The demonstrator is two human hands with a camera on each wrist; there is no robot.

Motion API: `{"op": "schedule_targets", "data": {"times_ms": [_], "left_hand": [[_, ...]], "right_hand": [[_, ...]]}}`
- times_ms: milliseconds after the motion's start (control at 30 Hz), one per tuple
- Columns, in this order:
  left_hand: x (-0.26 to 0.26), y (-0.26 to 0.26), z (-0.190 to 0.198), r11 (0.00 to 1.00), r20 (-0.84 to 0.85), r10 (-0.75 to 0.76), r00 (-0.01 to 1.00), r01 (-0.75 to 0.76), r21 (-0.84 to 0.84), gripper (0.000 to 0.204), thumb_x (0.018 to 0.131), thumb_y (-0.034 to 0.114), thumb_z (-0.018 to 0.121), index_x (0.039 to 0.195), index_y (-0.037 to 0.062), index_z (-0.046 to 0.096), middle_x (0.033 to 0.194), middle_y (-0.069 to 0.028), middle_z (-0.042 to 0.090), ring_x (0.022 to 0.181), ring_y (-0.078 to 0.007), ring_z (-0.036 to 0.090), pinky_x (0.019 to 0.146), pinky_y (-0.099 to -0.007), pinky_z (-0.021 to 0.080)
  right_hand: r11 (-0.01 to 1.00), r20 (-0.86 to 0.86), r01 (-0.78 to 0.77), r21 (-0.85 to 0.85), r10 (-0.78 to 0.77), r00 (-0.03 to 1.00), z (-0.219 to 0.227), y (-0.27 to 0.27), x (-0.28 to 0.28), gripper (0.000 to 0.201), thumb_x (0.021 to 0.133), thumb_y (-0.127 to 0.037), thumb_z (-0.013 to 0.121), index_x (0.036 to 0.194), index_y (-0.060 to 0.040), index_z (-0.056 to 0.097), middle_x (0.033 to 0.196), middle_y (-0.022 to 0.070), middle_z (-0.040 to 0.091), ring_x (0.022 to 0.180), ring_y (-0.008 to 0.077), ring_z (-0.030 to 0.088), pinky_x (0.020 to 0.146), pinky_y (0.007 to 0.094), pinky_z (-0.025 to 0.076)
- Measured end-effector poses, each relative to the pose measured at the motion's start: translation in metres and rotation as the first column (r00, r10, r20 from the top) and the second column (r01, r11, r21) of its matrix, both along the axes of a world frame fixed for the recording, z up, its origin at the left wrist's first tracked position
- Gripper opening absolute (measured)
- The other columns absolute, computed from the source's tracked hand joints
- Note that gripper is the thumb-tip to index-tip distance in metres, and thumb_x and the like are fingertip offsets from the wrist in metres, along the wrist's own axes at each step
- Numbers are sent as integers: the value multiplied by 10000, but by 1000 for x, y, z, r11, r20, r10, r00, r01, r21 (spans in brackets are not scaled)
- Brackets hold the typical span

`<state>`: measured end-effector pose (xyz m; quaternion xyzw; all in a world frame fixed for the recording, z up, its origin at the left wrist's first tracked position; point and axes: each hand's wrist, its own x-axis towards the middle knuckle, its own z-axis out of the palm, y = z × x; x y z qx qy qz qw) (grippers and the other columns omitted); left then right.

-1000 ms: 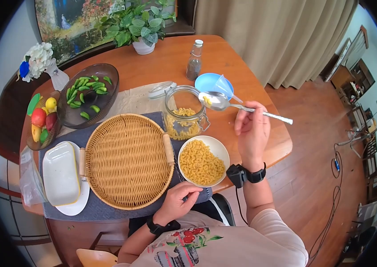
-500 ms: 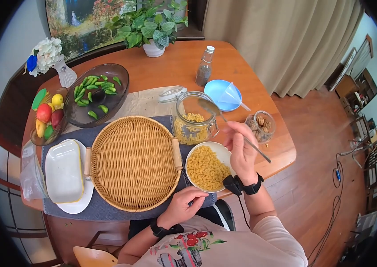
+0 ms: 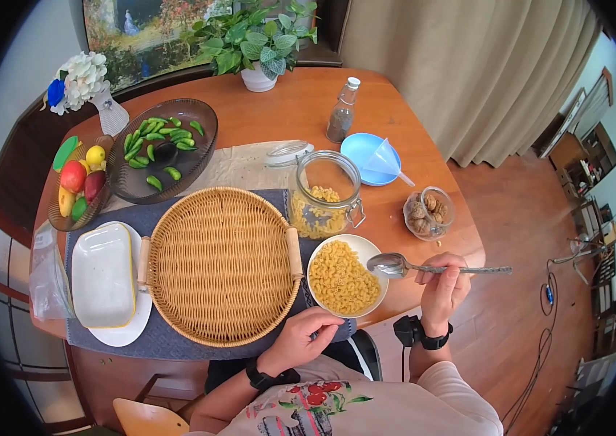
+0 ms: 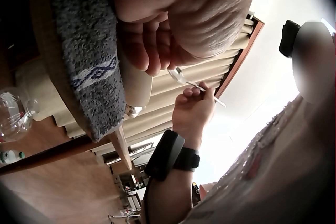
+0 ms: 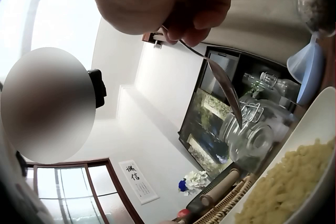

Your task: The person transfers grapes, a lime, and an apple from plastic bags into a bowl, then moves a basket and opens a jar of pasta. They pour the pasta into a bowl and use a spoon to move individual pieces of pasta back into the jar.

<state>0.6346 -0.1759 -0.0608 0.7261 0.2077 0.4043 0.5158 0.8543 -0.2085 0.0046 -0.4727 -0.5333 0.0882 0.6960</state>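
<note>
Currently catalogued, clock positions read from the centre of the bowl, twelve being away from the person:

Item: round white bowl (image 3: 357,249), on the wooden surface (image 3: 271,120) in front of the person, partly over a dark blue cloth (image 3: 170,346); contents, curled yellow pasta (image 3: 343,283), with bare white showing toward one o'clock.

Item: silver metal spoon (image 3: 389,266), long patterned handle pointing to three o'clock, head above the bowl's rim at three.

Item: right hand (image 3: 444,283), at three o'clock, fingers closed around the spoon's handle in a pinch.

Item: left hand (image 3: 300,341), at seven o'clock, fingers loosely bent and gripping nothing visible, tips beside the bowl's rim; whether they touch it cannot be told.

Item: clear glass clip-top jar (image 3: 348,185), at twelve, upright, lid open, yellow pasta inside.

Item: round tan wicker basket (image 3: 222,265) with two wooden handles, at nine.

Item: light blue round plate (image 3: 357,150), beyond the jar between twelve and one, bearing a translucent funnel (image 3: 381,158).

Item: small clear glass jar (image 3: 428,235) of brown walnuts, at two.
</note>
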Motion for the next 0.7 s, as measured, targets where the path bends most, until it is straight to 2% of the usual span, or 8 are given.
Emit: {"op": "schedule_targets", "data": {"times_ms": [133, 333, 367, 433, 467, 533, 567, 700], "left_hand": [[0, 0, 0, 1000, 6, -3, 1000, 3, 7, 144, 769, -37, 583, 903, 2, 621, 804, -100, 608, 661, -152, 578, 589, -233, 468], [0, 0, 1, 1000, 10, -6, 1000, 6, -6, 138, 770, -36, 581, 898, -1, 618, 800, -98, 605, 660, -155, 579, 585, -234, 463], [0, 0, 2, 1000, 7, -7, 1000, 7, -9, 138, 770, -36, 581, 898, -1, 618, 800, -98, 605, 660, -155, 579, 585, -234, 463], [-2, 0, 3, 999, -33, -32, 999, 30, -40, 109, 797, 9, 573, 902, 2, 602, 817, -111, 598, 721, -208, 598, 641, -267, 480], [-2, 0, 3, 998, -36, -39, 999, 37, -51, 109, 797, 9, 573, 902, 2, 602, 817, -111, 598, 721, -208, 598, 641, -267, 480], [-2, 1, 5, 1000, -51, -21, 998, 20, -11, 106, 793, 7, 575, 895, 1, 604, 814, -111, 600, 727, -210, 600, 642, -269, 480], [-1, 0, 5, 999, -56, -35, 998, 33, -29, 106, 793, 7, 575, 895, 1, 604, 814, -111, 600, 727, -210, 600, 642, -269, 480], [-1, 1, 4, 1000, -42, -28, 999, 27, -16, 114, 780, -9, 580, 890, 2, 606, 811, -107, 602, 706, -202, 596, 632, -266, 476]], "right_hand": [[973, -6, 104, -205, -107, 994, -9, -6, 4, 317, 954, -282, 363, 870, 2, 476, 616, 54, 480, 509, 97, 453, 478, 218, 382], [914, 115, 220, -341, -192, 975, -19, -7, 3, 278, 950, -205, 374, 839, 0, 524, 583, 19, 485, 509, 81, 466, 477, 206, 365], [913, 113, 219, -344, -192, 975, -20, -6, 3, 278, 950, -205, 374, 839, 0, 524, 583, 19, 485, 509, 81, 466, 477, 206, 365], [895, 331, 301, -328, -189, 924, -23, -4, 6, 228, 928, -147, 410, 831, 5, 550, 575, 30, 499, 506, 104, 482, 477, 233, 373], [890, 330, 306, -339, -192, 924, -24, -3, 7, 228, 928, -147, 410, 831, 5, 550, 575, 30, 499, 506, 104, 482, 477, 233, 373], [902, 579, 366, -228, -176, 796, -25, 0, 9, 178, 901, -105, 444, 830, 8, 562, 569, 50, 503, 505, 137, 497, 483, 265, 385], [898, 595, 365, -246, -157, 788, -26, 1, 8, 144, 892, -90, 455, 839, 2, 553, 578, 68, 505, 508, 162, 504, 491, 280, 393], [898, 546, 314, -308, -104, 831, -27, 3, 3, 158, 912, -115, 432, 826, -24, 528, 601, 58, 505, 520, 153, 507, 501, 273, 396]]}}
